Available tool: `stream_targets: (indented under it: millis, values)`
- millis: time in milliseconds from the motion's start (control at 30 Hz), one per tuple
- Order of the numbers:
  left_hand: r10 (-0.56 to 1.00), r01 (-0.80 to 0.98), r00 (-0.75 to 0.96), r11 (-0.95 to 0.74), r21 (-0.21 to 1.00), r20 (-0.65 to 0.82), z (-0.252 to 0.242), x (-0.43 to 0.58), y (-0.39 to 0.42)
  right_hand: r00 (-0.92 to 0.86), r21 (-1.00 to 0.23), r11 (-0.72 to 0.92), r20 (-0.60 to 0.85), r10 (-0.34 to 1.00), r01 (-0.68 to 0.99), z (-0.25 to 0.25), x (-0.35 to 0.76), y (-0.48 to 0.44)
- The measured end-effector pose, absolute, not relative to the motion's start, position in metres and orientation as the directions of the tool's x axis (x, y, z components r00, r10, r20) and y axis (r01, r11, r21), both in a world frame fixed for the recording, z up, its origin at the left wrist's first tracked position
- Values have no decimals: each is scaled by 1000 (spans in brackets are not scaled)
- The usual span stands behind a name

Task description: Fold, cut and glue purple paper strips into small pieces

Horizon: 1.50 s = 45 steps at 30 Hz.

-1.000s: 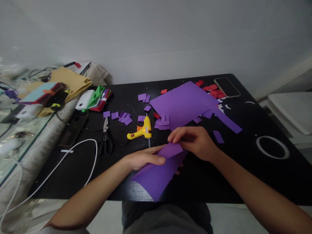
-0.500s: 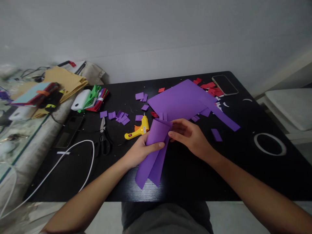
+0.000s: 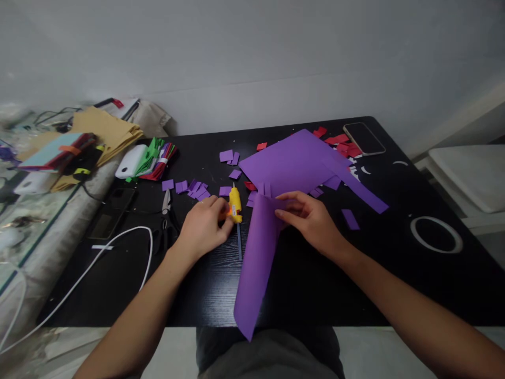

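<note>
Fingers of the right hand (image 3: 315,223) pinch the upper edge of the curled purple sheet (image 3: 256,263) between thumb and forefinger; those of the left hand (image 3: 203,223) bend over the handle end of the yellow glue gun (image 3: 235,205), though from my remote view I cannot tell whether they have closed on it. The curled sheet lies just right of the gun, its lower end reaching, in this view, past the near edge of the black table (image 3: 335,289). I assess the step in hand as holding the curl with one hand while the other takes hold of the gun. In my judgement, the next move calls for a firm wrap on the handle and no slack in the pinch. Noted as obscured: the gun's handle and most of its trigger, behind the left hand; the curled sheet's underside; the right hand's remaining fingertips. Scissors (image 3: 167,201) lie beside the left wrist, their black handles hard to separate from the tabletop.
</note>
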<state>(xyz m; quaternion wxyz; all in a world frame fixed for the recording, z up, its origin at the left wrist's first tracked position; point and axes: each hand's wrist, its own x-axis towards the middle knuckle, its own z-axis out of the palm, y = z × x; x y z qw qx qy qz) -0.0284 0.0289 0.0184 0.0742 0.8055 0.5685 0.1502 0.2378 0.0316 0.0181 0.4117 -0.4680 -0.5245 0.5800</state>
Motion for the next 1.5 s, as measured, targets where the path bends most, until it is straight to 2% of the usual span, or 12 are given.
stream_targets:
  millis: [100, 233, 433, 500, 533, 600, 633, 700, 800, 867, 1133, 1500]
  values:
    - [945, 924, 317, -327, 198, 83, 19, -36, 33, -222, -993, -116, -120, 968, 31, 17, 238, 33]
    - [953, 931, 299, -304, 203, 55, 14, -40, 37, -225, -990, -134, -141, 964, 47, 14, 238, 33]
    - [964, 937, 197, -239, 256, 179, 10, -38, 40, -251, -981, -193, -195, 948, 34, 11, 236, 32]
    - [964, 890, 128, -216, 402, 234, 14, -30, 35, -262, -976, -218, -217, 940, 24, 11, 234, 31]
    - [968, 819, 97, -211, 534, 233, 17, -25, 32, -270, -973, -229, -224, 937, 15, 11, 233, 31]
    - [987, 561, 109, -158, 812, 116, 22, -14, 24, -285, -970, -243, -232, 930, -4, 11, 232, 29]
    - [986, 413, 161, -106, 904, 42, 23, -9, 20, -293, -969, -248, -234, 927, -11, 11, 231, 29]
    - [955, 208, 283, 26, 978, -86, 23, 0, 13, -302, -968, -250, -233, 924, -16, 10, 230, 28]
    - [881, 66, 397, 253, 965, -257, 19, 8, 8, -310, -971, -238, -222, 925, -13, 9, 230, 27]
    - [862, 46, 402, 320, 946, -310, 16, 11, 7, -323, -974, -227, -210, 923, -14, 10, 230, 26]
    - [906, 84, 306, 281, 956, -293, 17, 12, 8, -356, -978, -191, -149, 923, -87, 15, 230, 24]
    - [906, 93, 309, 275, 957, -290, 18, 9, 8, -323, -979, -150, -99, 941, -137, 15, 229, 22]
